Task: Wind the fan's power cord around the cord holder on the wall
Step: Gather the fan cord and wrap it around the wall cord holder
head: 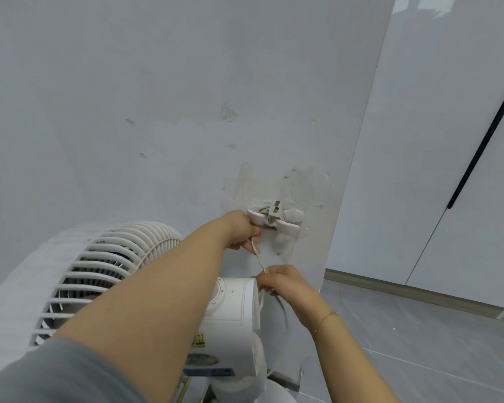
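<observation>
A white cord holder [285, 218] with flat wings is stuck on the grey wall, with turns of cord wound behind the wings and the plug [275, 210] standing at its middle. A short stretch of the white power cord [259, 257] runs from the holder down to the fan. My left hand [240, 229] grips the cord just left of and below the holder. My right hand [280, 279] pinches the cord lower down, beside the white fan motor housing [230, 303]. The fan's grille [99, 274] is at lower left.
The wall [157, 112] ends in a corner edge right of the holder. Beyond it stand glossy white cabinet doors [419, 170] with a dark handle strip, above a grey tiled floor [419, 344]. My left forearm crosses over the fan.
</observation>
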Motion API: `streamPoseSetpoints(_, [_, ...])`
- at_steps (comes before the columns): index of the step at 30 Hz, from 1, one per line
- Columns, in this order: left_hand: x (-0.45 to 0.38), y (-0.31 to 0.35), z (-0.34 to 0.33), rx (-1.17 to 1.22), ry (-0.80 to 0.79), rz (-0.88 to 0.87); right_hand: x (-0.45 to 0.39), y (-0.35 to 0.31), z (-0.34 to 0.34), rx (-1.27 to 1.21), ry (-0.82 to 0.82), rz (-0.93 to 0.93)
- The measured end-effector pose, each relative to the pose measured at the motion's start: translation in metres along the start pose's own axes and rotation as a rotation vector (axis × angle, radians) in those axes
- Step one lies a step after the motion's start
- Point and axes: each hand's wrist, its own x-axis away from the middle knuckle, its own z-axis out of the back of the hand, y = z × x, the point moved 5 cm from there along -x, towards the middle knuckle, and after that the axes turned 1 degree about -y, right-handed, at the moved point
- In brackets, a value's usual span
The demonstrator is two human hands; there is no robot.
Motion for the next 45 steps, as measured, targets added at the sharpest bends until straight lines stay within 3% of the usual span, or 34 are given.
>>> streamPoseSetpoints(3, [0.000, -0.001, 0.002, 0.054, 0.012, 0.004, 0.007, 0.004, -0.002, 0.013, -0.072, -0.001])
streamPoseSetpoints(9, [-0.002, -0.003, 0.002, 0.134, 0.034, 0.026, 0.026, -0.009, 0.030, -0.104, -0.039, 0.017])
streamPoseSetpoints(13, [-0.002, -0.001, 0.001, 0.186, 0.050, 0.068, 0.033, -0.009, 0.043, -0.119, 0.060, 0.100])
streamPoseSetpoints(17, [-0.002, -0.001, -0.003, 0.254, 0.048, 0.126, 0.030, -0.005, 0.052, -0.364, 0.139, 0.153])
streamPoseSetpoints(24, [0.000, 0.000, -0.001, 0.231, 0.042, 0.099, 0.025, 0.037, 0.066, -0.404, 0.371, -0.079])
streamPoseSetpoints(27, [-0.002, -0.001, -0.001, 0.230, 0.046, 0.098, 0.027, 0.045, 0.073, -0.588, 0.460, -0.106])
streamPoseSetpoints(33, [-0.003, -0.001, -0.004, 0.226, 0.049, 0.113, 0.031, 0.046, 0.074, -1.081, 0.558, 0.017])
streamPoseSetpoints(35, [-0.002, -0.002, -0.003, 0.219, 0.051, 0.096, 0.033, 0.044, 0.075, -0.934, 0.569, 0.011])
streamPoseSetpoints(39, [-0.002, -0.003, 0.002, 0.201, 0.046, 0.036, 0.042, 0.029, 0.088, 0.112, 0.609, 0.179])
streamPoseSetpoints(40, [-0.002, -0.003, 0.003, 0.206, 0.038, 0.026, 0.042, 0.028, 0.087, 0.260, 0.568, 0.227])
streamPoseSetpoints(45, [0.000, -0.005, 0.005, 0.218, -0.009, 0.008, 0.034, 0.044, 0.071, 0.518, 0.266, 0.269])
